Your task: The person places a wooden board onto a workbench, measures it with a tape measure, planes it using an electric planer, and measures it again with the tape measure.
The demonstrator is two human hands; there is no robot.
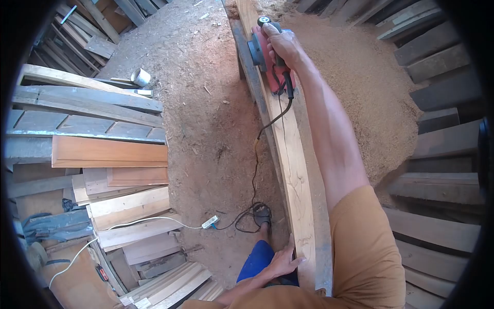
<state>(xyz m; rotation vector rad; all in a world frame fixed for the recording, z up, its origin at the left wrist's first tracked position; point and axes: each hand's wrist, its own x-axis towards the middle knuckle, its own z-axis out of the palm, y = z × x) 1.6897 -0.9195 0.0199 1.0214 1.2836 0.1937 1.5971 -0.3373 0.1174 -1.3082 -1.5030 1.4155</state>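
My right hand (283, 45) is closed around the handle of a red and black electric planer (263, 56). The planer rests on the far part of a long, pale wooden plank (293, 170). Dark cracks and knots run along the plank's top face. At the near end, close to my body, my left hand (283, 261) grips the plank's left edge, its thumb over the top and some fingers hidden. From the planer's rear a black cord (257, 149) hangs down beside the plank to the floor.
Below the plank runs a worn wooden bench (323, 252). Its cord loops near my sandalled foot (262, 213) and joins a white extension socket (210, 222). Stacked boards (110, 152) line the left, more timber (437, 180) the right. Sawdust (370, 103) is heaped right of the bench.
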